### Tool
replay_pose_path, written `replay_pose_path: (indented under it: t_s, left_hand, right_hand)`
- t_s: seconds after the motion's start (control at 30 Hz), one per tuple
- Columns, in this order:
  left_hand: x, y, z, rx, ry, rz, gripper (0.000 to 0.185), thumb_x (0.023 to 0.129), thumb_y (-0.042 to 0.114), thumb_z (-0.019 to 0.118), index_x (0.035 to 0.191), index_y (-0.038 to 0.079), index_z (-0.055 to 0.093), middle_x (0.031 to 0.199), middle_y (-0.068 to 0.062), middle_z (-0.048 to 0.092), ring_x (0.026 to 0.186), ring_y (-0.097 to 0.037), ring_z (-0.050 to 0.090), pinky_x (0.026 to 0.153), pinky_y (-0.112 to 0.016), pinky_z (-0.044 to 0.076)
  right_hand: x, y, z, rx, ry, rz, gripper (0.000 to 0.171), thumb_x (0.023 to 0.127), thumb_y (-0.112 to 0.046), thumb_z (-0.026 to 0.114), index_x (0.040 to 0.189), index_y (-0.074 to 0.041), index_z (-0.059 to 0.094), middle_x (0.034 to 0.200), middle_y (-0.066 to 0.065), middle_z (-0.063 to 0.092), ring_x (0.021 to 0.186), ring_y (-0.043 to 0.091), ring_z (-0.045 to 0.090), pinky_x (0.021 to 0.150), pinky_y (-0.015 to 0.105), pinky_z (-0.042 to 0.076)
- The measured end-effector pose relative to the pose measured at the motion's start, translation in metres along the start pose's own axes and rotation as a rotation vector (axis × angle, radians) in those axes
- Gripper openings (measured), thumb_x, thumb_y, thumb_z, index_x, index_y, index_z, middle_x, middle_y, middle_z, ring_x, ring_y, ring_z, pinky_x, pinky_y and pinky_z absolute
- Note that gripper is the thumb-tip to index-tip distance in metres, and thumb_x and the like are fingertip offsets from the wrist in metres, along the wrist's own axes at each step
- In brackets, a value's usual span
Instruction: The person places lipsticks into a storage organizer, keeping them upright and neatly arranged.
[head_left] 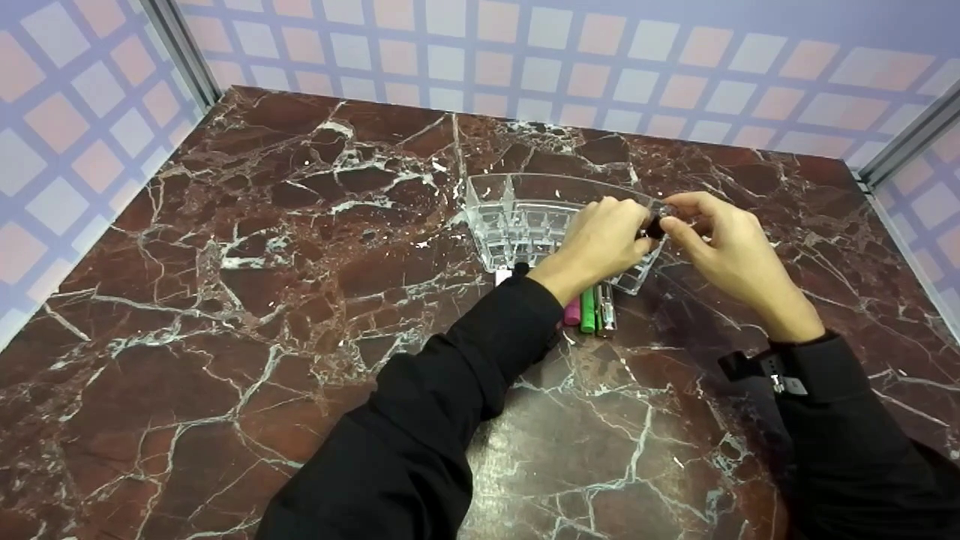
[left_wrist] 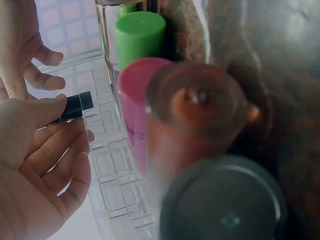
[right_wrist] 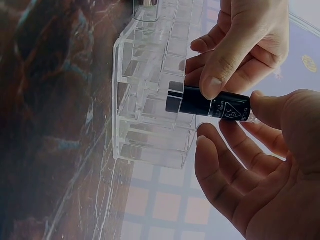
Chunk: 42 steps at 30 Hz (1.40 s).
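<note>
Black lipstick tube (right_wrist: 210, 106) pinched by both hands.
Left hand (head_left: 600, 244) and right hand (head_left: 720, 247) are closed on it above clear organizer (head_left: 517, 217).

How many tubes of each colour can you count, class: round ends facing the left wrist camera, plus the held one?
Green tube: 1
Pink tube: 1
Brown tube: 1
Dark grey tube: 1
Black tube, held: 1
Total: 5

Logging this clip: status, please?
Left hand and right hand both grip small black tube. Above clear acrylic organizer. Nothing in the way.
</note>
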<state>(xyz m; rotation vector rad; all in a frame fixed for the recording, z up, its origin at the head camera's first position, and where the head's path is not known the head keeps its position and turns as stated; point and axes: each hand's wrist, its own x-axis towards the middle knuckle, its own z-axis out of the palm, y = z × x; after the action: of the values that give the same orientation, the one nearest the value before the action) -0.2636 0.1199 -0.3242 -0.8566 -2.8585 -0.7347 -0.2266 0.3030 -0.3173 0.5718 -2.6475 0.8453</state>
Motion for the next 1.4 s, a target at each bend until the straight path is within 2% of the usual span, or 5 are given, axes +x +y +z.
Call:
replay_pose_path:
  t_s: [0.17,0.4,0.7,0.97,1.4]
  left_hand:
    - [-0.0003,0.0001,0.0009,-0.008,0.013,-0.005,0.015,0.097,0.031,0.068,0.096,0.017,0.076,0.086,0.004,0.072,0.072,-0.012,0.062,0.064,-0.028,0.049]
    - [-0.0009,0.0004,0.0018,-0.03,0.018,-0.01,0.014,0.096,0.027,0.069,0.103,0.018,0.078,0.093,0.004,0.075,0.069,-0.012,0.062,0.061,-0.025,0.048]
    - [-0.0009,0.0011,0.0036,-0.019,0.027,-0.015,0.015,0.096,0.026,0.069,0.104,0.019,0.078,0.095,0.004,0.075,0.072,-0.013,0.063,0.063,-0.026,0.049]
    - [-0.0006,0.0015,0.0043,-0.015,0.028,-0.02,0.013,0.095,0.024,0.07,0.102,0.018,0.078,0.096,0.003,0.076,0.074,-0.014,0.065,0.064,-0.026,0.051]
    - [0.0002,0.0016,0.0047,0.011,0.031,-0.016,0.016,0.096,0.027,0.068,0.106,0.021,0.078,0.099,0.003,0.076,0.078,-0.014,0.068,0.068,-0.027,0.053]
  right_hand:
    - [0.0004,0.0006,0.0,0.002,-0.009,0.01,0.035,0.102,-0.022,0.064,0.128,0.0,0.062,0.112,0.018,0.071,0.081,-0.015,0.056,0.065,0.012,0.047]
    - [0.0006,0.0013,0.0008,-0.002,-0.016,0.019,0.035,0.101,-0.022,0.065,0.128,0.0,0.063,0.11,0.017,0.072,0.084,0.011,0.068,0.068,0.011,0.047]
    - [0.0001,0.0,-0.0002,0.009,-0.031,0.061,0.036,0.101,-0.024,0.066,0.127,-0.001,0.064,0.109,0.018,0.073,0.082,-0.007,0.061,0.069,0.01,0.047]
    - [0.0006,-0.0001,0.0,0.002,-0.046,0.072,0.037,0.101,-0.025,0.066,0.127,0.0,0.064,0.11,0.02,0.072,0.09,0.035,0.072,0.068,0.009,0.045]
    - [0.0008,0.0007,0.0004,-0.014,-0.072,0.094,0.04,0.101,-0.03,0.065,0.129,-0.001,0.065,0.111,0.018,0.072,0.087,0.032,0.072,0.064,0.012,0.046]
